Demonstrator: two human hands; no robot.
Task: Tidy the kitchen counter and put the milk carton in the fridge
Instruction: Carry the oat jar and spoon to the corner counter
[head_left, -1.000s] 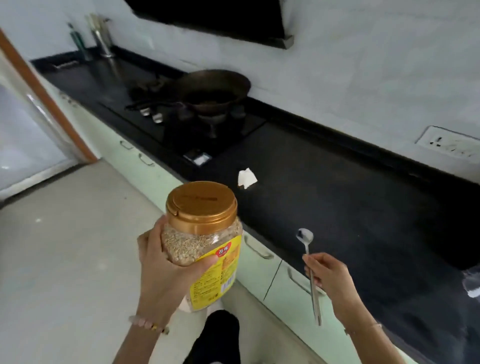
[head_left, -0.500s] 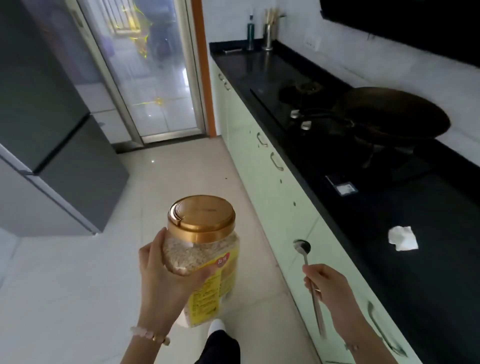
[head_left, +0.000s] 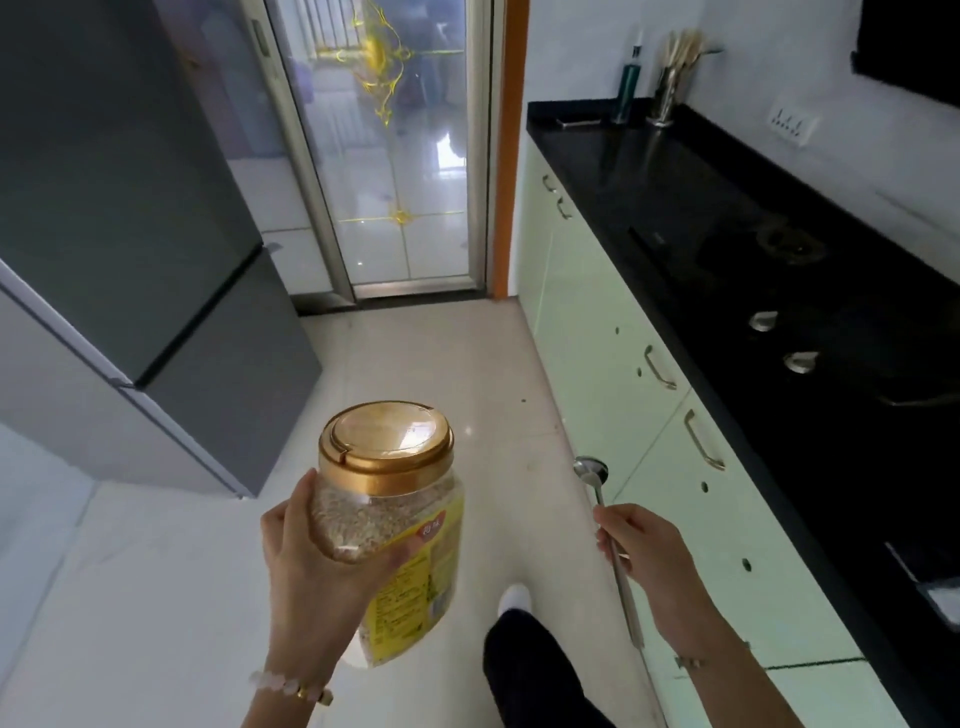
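My left hand (head_left: 311, 566) grips a clear plastic jar of oats (head_left: 395, 519) with a gold lid and a yellow label, held upright over the floor. A metal spoon (head_left: 597, 483) is pinched in my right hand (head_left: 649, 561), bowl pointing up and away. The grey fridge (head_left: 130, 218) stands at the left with its doors shut. The black counter (head_left: 727, 218) runs along the right side. No milk carton is in view.
Pale green cabinets (head_left: 597, 332) with metal handles sit under the counter. A built-in hob (head_left: 789, 249) with two knobs lies in it. A utensil holder (head_left: 670, 88) and a dark bottle (head_left: 628, 78) stand at the counter's far end. A glass door (head_left: 395, 156) closes the aisle ahead.
My view has swung left, from the counter with the wok and the white scrap toward the aisle, the fridge and the glass door. Both hands keep the jar and the spoon.
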